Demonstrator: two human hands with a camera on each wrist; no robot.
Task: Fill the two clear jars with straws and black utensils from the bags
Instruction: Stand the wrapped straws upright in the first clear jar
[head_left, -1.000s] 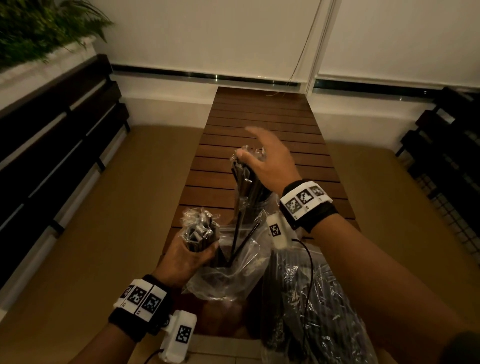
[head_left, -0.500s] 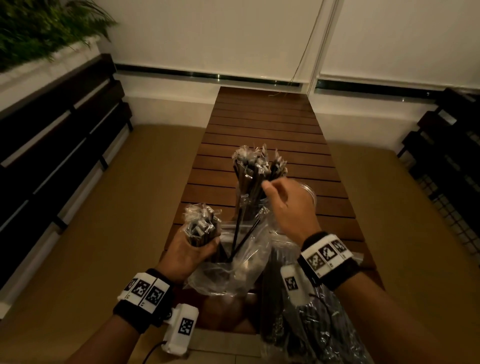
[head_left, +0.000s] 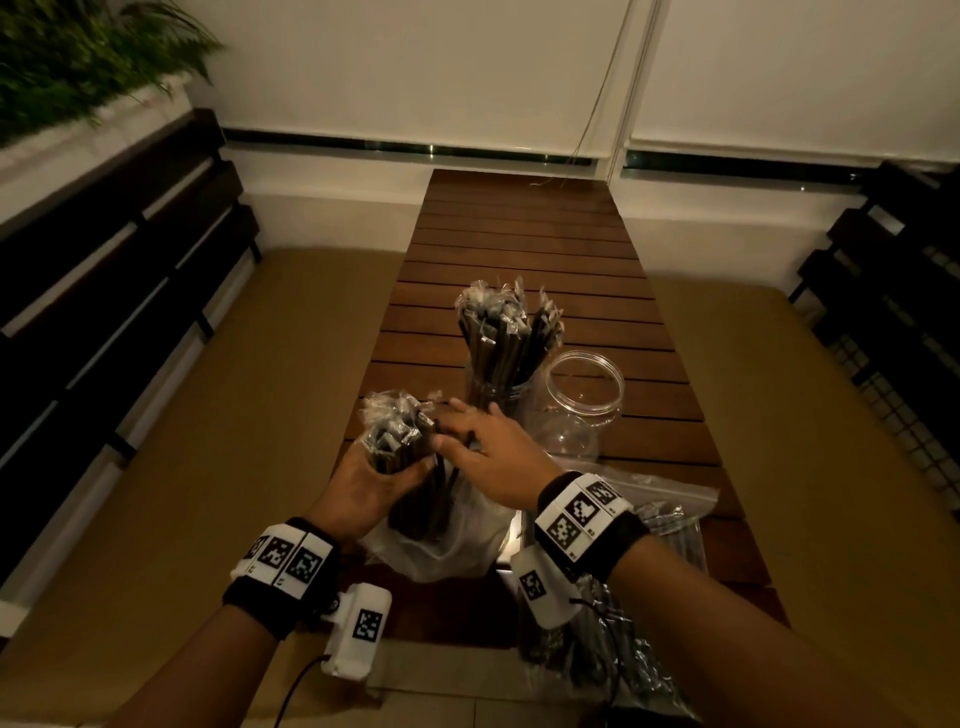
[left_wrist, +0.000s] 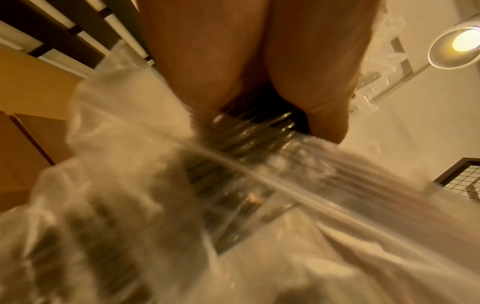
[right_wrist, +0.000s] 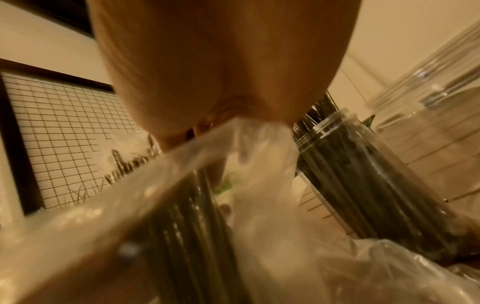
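Note:
My left hand (head_left: 387, 470) grips a bundle of wrapped dark straws (head_left: 397, 431) that stands upright out of a clear plastic bag (head_left: 441, 545) at the near end of the table. The right hand (head_left: 444, 428) is right beside that bundle, and in the right wrist view its fingertips pinch the gathered bag rim (right_wrist: 259, 133). Behind stands a clear jar (head_left: 498, 389) packed with straws. To its right stands a second clear jar (head_left: 584, 395) with nothing in it. The left wrist view shows the straw bundle (left_wrist: 246, 131) in my fingers above blurred plastic.
A zip bag of black utensils (head_left: 670, 519) lies at the near right under my right forearm. The slatted wooden table (head_left: 519, 234) runs on to the far wall. Cushioned benches flank it, with dark slatted backs on both sides.
My right hand left the straws standing in the far jar and came back down to the bag beside the left hand's bundle. The left hand has kept its hold.

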